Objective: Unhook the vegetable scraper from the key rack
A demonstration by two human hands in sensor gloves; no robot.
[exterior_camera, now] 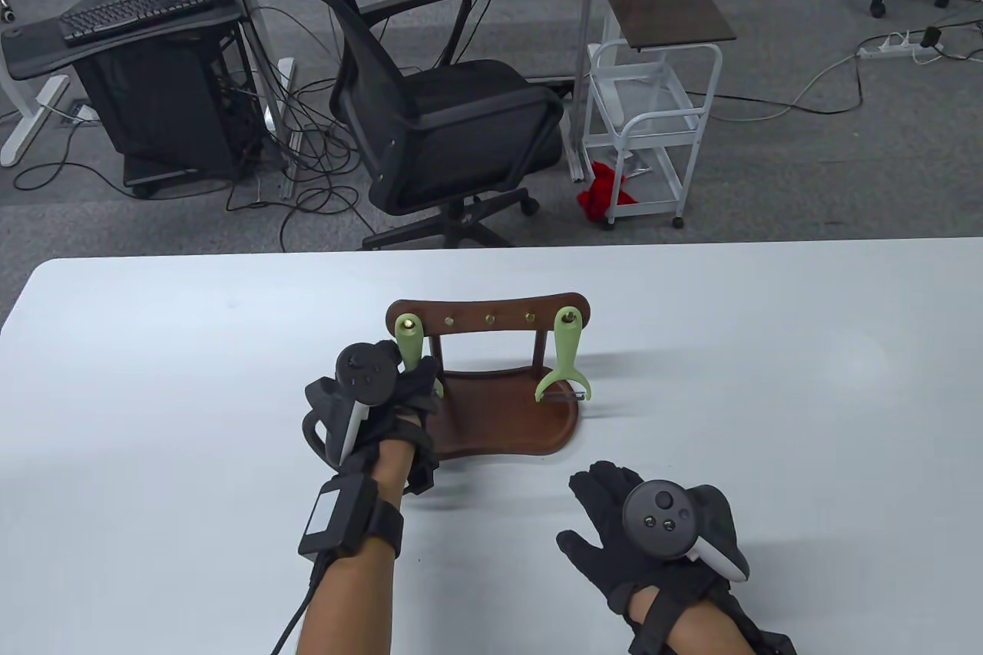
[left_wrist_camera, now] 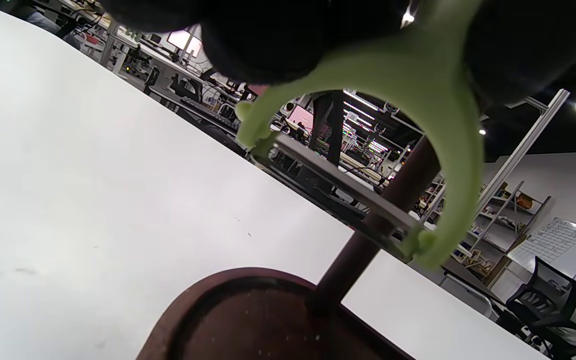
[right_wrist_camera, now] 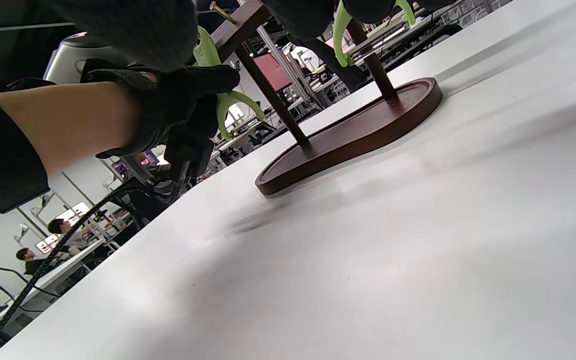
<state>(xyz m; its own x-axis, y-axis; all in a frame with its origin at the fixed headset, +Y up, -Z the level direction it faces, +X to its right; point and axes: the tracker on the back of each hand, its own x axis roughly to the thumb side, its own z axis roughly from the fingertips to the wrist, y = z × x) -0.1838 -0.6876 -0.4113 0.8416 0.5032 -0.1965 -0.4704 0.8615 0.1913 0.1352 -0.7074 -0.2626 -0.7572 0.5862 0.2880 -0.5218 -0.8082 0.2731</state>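
A brown wooden key rack [exterior_camera: 491, 313] stands on its oval base [exterior_camera: 511, 425] at the middle of the white table. Two green vegetable scrapers hang from its pegs: the left scraper [exterior_camera: 409, 340] and the right scraper [exterior_camera: 565, 359]. My left hand [exterior_camera: 415, 390] grips the lower part of the left scraper; its forked head and blade show close in the left wrist view [left_wrist_camera: 418, 115], with my fingers [left_wrist_camera: 278, 35] around it. The grip also shows in the right wrist view [right_wrist_camera: 188, 95]. My right hand [exterior_camera: 614, 524] rests flat on the table, fingers spread, in front of the base.
The white table [exterior_camera: 153, 394] reaches to the far edge behind the rack. Beyond it stand a black office chair [exterior_camera: 438, 110] and a white trolley [exterior_camera: 653, 110]. The rack's post [left_wrist_camera: 368, 235] rises from the base just behind the scraper's blade.
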